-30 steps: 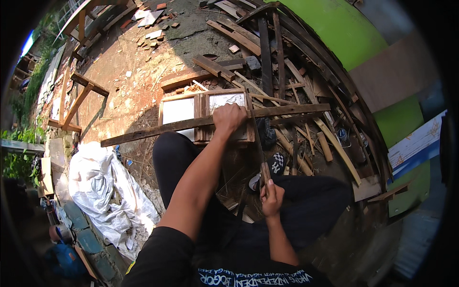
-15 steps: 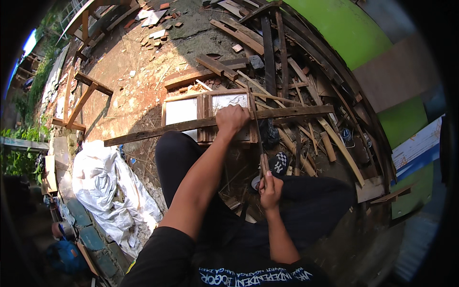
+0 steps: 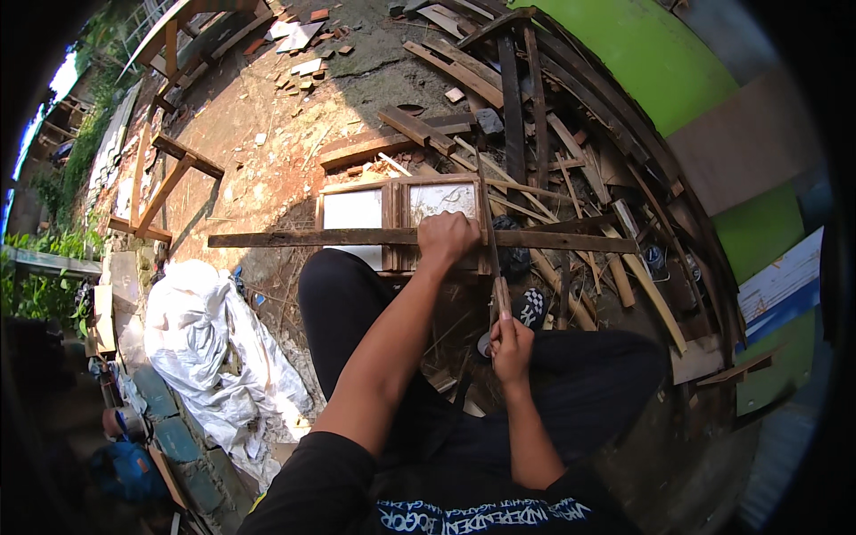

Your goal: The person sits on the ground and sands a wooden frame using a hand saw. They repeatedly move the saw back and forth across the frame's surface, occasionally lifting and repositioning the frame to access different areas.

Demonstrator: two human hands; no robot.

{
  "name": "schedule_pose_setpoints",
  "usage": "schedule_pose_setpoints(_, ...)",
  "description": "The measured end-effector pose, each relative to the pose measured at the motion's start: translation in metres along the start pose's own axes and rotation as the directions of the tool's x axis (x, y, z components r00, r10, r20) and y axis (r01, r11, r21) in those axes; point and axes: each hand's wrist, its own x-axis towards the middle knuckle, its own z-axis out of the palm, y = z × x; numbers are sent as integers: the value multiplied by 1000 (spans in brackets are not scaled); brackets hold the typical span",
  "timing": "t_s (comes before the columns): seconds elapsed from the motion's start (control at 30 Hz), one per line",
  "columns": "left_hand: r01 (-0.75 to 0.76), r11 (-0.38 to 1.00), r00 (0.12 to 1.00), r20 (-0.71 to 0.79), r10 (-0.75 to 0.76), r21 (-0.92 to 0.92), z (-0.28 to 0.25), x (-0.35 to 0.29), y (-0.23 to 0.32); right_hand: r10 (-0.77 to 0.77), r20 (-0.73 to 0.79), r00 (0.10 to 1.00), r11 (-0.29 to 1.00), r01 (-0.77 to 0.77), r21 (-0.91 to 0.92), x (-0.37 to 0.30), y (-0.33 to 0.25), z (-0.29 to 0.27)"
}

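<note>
Evidently, the cut is under way rather than finished: the long, dark brown, weathered wooden plank [image 3: 330,239] looks to be one length, running left to right across the small brown wooden frame with white panels [image 3: 355,209], just beyond the black-trousered left knee [image 3: 335,278]. The left hand [image 3: 448,237] is closed over the plank's top, near its middle, pressing it down, by my reading. The right hand [image 3: 511,350], nearer the body, is wrapped tightly around the handle of a thin-bladed, brown-wooden-handled saw [image 3: 501,294], whose blade crosses the plank just right of the left hand. How deep the kerf goes, I cannot tell; the portion right of the blade does not appear detached, so at least some wood seems left uncut.
</note>
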Motion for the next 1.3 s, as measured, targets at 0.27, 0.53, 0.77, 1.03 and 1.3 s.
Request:
schedule_pose_setpoints(0.27, 5, 1000, 999, -32, -5, 14, 3, -3, -2, -98, -97, 990, 995, 99, -1, -9, 6, 11)
schedule_pose_setpoints(0.53, -3, 1000, 996, -94, 1, -15, 5, -2, -3, -134, -78, 988, 990, 131, -50, -2, 8, 9)
schedule_pose_setpoints(0.77, -8, 999, 1000, -30, 7, -52, 5, -3, 4, -197, -172, 965, 972, 170, -160, -12, 3, 16)
schedule_pose_setpoints(1.03, -3, 1000, 995, -98, 3, 7, 7, 10, -2, -190, -157, 969, 982, 185, -48, -9, 7, -7)
schedule_pose_setpoints(1.3, 119, 993, 992, 29, -119, 15, -12, 15, -10, -229, -83, 970, 969, 219, -114, -22, 14, -6)
